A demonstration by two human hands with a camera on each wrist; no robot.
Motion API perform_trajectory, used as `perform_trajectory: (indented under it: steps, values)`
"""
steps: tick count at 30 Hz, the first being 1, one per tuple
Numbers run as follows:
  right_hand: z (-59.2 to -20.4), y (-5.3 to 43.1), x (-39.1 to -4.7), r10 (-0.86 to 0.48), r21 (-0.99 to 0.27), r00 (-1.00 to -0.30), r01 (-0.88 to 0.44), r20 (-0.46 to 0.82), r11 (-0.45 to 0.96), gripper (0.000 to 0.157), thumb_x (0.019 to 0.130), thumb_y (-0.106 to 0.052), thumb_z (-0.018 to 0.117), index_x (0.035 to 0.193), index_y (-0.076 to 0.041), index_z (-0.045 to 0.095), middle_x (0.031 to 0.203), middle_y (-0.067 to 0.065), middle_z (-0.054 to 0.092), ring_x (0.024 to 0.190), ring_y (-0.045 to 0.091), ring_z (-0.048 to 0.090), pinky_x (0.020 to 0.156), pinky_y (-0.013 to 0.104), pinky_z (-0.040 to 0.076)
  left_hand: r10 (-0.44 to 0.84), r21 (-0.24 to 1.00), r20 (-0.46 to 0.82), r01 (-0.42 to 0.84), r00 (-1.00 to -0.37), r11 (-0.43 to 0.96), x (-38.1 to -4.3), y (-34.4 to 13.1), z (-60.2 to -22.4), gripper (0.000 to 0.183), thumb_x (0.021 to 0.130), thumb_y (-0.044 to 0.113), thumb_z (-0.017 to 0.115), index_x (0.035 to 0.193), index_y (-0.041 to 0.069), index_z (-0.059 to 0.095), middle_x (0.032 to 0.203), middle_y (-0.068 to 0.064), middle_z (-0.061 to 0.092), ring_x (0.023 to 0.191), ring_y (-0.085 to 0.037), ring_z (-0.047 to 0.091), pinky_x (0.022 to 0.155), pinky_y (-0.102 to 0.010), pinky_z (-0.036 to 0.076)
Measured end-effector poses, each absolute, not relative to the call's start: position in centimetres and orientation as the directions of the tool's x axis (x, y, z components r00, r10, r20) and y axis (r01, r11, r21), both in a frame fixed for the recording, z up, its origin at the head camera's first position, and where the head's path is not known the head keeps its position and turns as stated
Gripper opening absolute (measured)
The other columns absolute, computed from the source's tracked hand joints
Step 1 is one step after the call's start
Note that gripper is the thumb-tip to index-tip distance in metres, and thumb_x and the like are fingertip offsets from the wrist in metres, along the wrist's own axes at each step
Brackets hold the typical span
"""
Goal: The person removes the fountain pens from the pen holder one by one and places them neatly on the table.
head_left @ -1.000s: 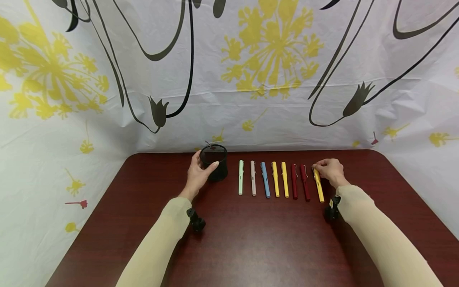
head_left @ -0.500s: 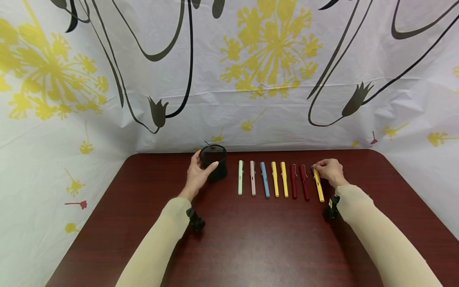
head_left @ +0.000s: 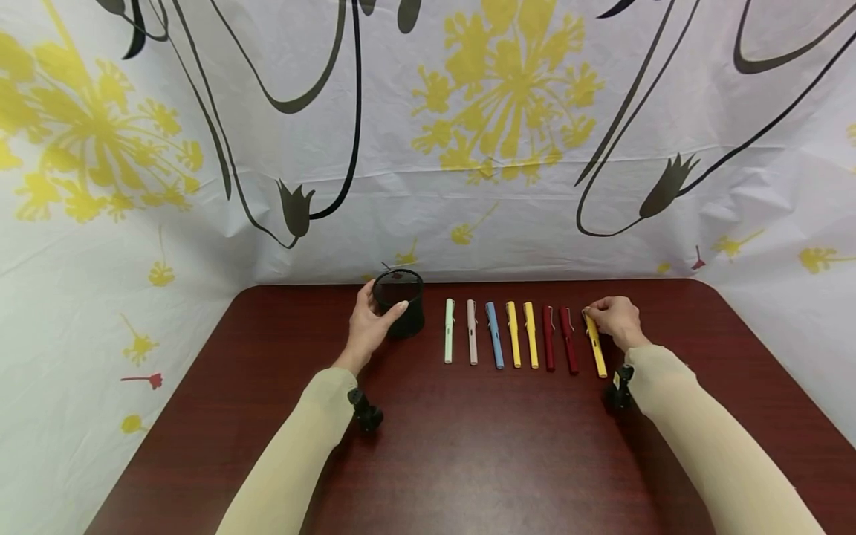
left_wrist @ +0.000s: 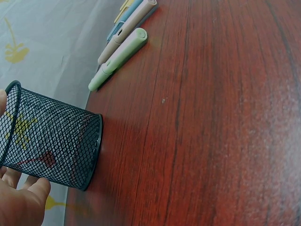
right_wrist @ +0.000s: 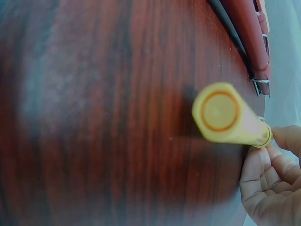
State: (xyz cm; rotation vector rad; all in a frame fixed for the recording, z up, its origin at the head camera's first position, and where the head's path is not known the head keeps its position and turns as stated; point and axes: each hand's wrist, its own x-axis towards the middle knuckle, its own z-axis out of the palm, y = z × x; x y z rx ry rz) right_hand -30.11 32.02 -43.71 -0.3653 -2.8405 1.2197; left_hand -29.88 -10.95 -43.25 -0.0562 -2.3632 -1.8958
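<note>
My left hand (head_left: pixel 366 331) holds a black mesh pen cup (head_left: pixel 411 321) upright at the back of the table, with the thumb on its near side. In the left wrist view the mesh cup (left_wrist: pixel 56 139) shows fingers (left_wrist: pixel 40 188) against its side. At the right end of a row of pens, my right hand (head_left: pixel 617 319) pinches a yellow pen (head_left: pixel 595 345) by its far, clip end. In the right wrist view that yellow pen (right_wrist: pixel 225 115) points its near end at the camera, appearing raised off the wood.
Between the hands lie a mint green pen (head_left: pixel 449 331), a pink pen (head_left: pixel 472 332), a blue pen (head_left: pixel 495 334), two yellow pens (head_left: pixel 513 334) and two dark red pens (head_left: pixel 549 338), side by side. A patterned white cloth (head_left: pixel 428 223) hangs behind the dark wood table (head_left: pixel 508 446).
The near end of the pinched yellow pen has shifted very slightly to the right. Both hands and the mesh cup stay in place.
</note>
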Motion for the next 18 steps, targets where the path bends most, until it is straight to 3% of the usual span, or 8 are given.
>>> perform_trajectory:
  steps: [7, 18]
  values:
    - [-43.67, 31.84, -29.93, 0.216, -0.717, -0.974, 0.199, -0.070, 0.668, 0.033, 0.096, -0.019, 0.055, 0.107, 0.011, 0.063, 0.104, 0.026, 0.061, 0.075, 0.019, 0.064, 0.066, 0.032, 0.057, -0.044, 0.971, 0.105, 0.092, -0.994, 0.220, -29.92, -10.95, -43.37, 0.079, 0.085, 0.029, 0.071, 0.148, 0.015, 0.024, 0.149, -0.010, 0.035, 0.138, -0.025, 0.032, 0.109, -0.042, 0.033]
    - [-43.48, 31.86, -29.95, 0.212, -0.723, -0.976, 0.183, -0.052, 0.666, 0.032, 0.095, -0.015, 0.054, 0.108, 0.013, 0.062, 0.101, 0.026, 0.063, 0.065, 0.007, 0.061, 0.065, 0.031, 0.057, -0.043, 0.970, 0.108, 0.096, -0.993, 0.223, -29.90, -10.95, -43.30, 0.078, 0.085, 0.030, 0.071, 0.147, 0.016, 0.025, 0.148, -0.010, 0.036, 0.138, -0.025, 0.033, 0.109, -0.042, 0.034]
